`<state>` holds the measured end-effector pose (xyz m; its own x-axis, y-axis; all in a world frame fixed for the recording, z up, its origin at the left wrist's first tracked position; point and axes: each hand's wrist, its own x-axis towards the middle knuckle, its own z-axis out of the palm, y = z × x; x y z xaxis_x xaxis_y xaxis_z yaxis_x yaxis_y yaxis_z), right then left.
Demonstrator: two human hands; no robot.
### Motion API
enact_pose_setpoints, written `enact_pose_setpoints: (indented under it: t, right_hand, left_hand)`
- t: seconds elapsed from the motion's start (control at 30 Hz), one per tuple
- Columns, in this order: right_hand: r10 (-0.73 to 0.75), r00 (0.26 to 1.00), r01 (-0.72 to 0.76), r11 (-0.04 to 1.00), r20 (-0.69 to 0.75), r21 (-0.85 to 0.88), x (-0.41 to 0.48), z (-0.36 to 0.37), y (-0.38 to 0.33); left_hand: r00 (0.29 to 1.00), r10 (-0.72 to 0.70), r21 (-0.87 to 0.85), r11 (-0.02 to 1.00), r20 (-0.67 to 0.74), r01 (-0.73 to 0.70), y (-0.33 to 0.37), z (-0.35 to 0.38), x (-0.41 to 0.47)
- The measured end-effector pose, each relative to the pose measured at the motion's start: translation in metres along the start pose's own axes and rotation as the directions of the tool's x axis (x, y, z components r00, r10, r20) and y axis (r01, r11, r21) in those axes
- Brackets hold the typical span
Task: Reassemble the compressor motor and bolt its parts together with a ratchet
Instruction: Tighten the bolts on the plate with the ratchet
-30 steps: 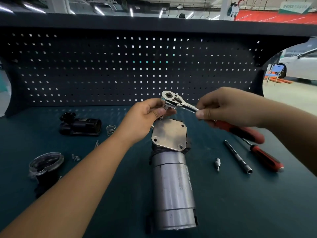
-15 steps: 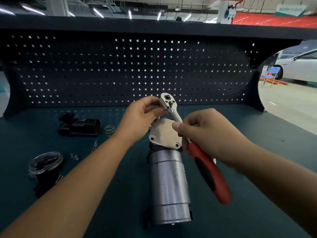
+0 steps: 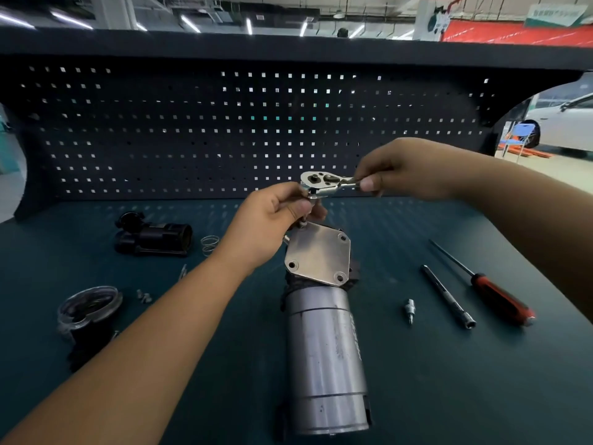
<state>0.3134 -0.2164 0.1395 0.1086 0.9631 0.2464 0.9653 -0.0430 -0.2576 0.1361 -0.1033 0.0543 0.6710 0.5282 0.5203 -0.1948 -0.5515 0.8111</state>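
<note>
The compressor motor (image 3: 324,354) lies on its side in the middle of the tabletop (image 3: 449,380). Its long axis runs away from the person, and its square end plate (image 3: 316,255) sits at the far end, tilted up toward the camera. The ratchet (image 3: 324,182) is held above the plate's far-left corner. Its own axis crosses the motor's, with the chrome head on the left and the shank running right into the right hand (image 3: 407,170). That hand is closed around the shank, and the rest of the handle is hidden inside the grip. The left hand (image 3: 272,220) is nearer the work. Its thumb and fingers pinch just under the ratchet head, around the short driver piece that points down at that corner. Whether the piece is seated on a bolt I cannot tell, because the fingers cover it. The next swing likely depends on this layout: the head must stay directly over the far-left corner while the right hand sweeps the handle across, clear of the pegboard (image 3: 224,130) behind. A red-handled screwdriver (image 3: 500,300) and an extension bar (image 3: 447,297) lie to the right, well apart.
</note>
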Motion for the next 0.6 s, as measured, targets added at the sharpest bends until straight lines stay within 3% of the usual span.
enact_pose_setpoints:
  t: [0.23,0.47,0.53,0.6]
  right_hand:
    - [-0.022,0.999,0.023,0.999,-0.035,0.025,-0.032,0.018,-0.007]
    - [0.071,0.985,-0.054,0.993,-0.156,0.106,-0.057,0.037,-0.025]
    - [0.097,0.979,-0.072,0.987,-0.179,0.142,-0.060,0.041,-0.029]
    - [0.118,0.972,-0.083,0.982,-0.205,0.171,-0.062,0.044,-0.032]
  left_hand:
    - [1.000,-0.008,-0.092,0.996,0.020,0.009,0.001,-0.002,-0.002]
    - [1.000,-0.004,-0.075,0.997,-0.005,0.003,0.001,-0.003,-0.005]
    - [0.999,-0.017,-0.017,1.000,-0.031,0.016,-0.001,-0.006,-0.007]
    - [0.997,-0.023,0.151,0.988,-0.068,0.033,-0.005,-0.009,-0.009]
